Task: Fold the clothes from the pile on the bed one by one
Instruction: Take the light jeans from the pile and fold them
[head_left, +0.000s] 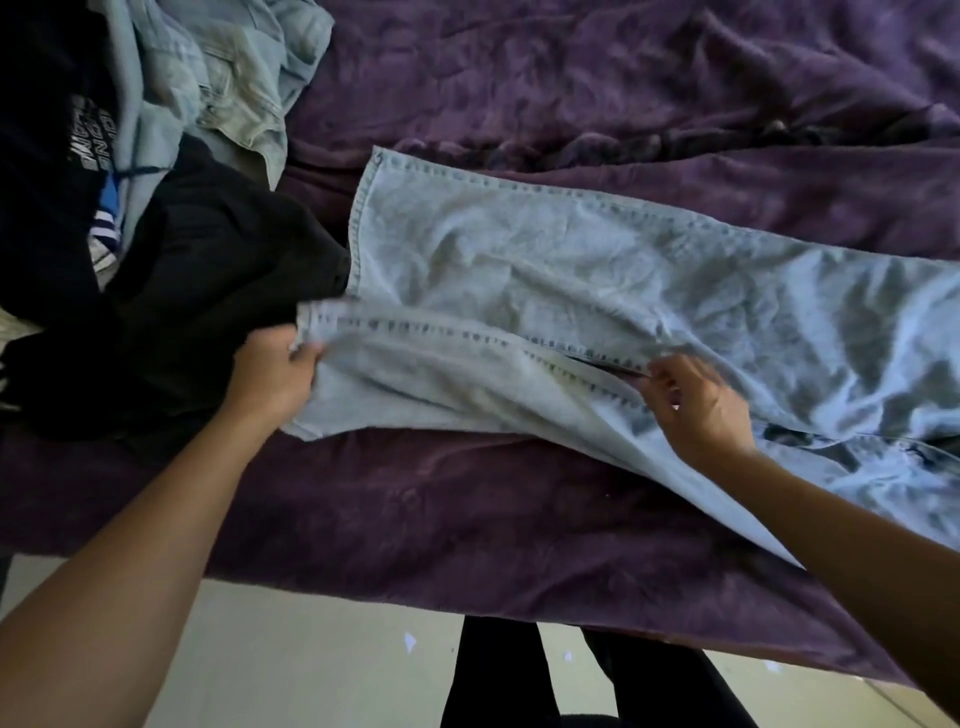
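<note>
A pair of light-blue jeans (597, 291) lies spread across the purple blanket (415, 519) of the bed, its two legs running leftward and its upper part trailing off the right edge of the view. The denim is pale and washed out, rumpled with soft creases, and darker stitched seams run along the leg edges and across the hems. The far leg lies flat with its hem toward the clothes pile (156, 234); the near leg is lifted a little at its hem. The left hand (275, 369) grips that near hem, fingers curled round the cloth. The right hand (696, 400) pinches the inner seam where the two legs part, fingers bent onto the fabric. The pile sits at the far left, touching the hems: black garments nearest, another pale denim piece (218, 78) behind them, and a bit of blue-and-white striped cloth between.
</note>
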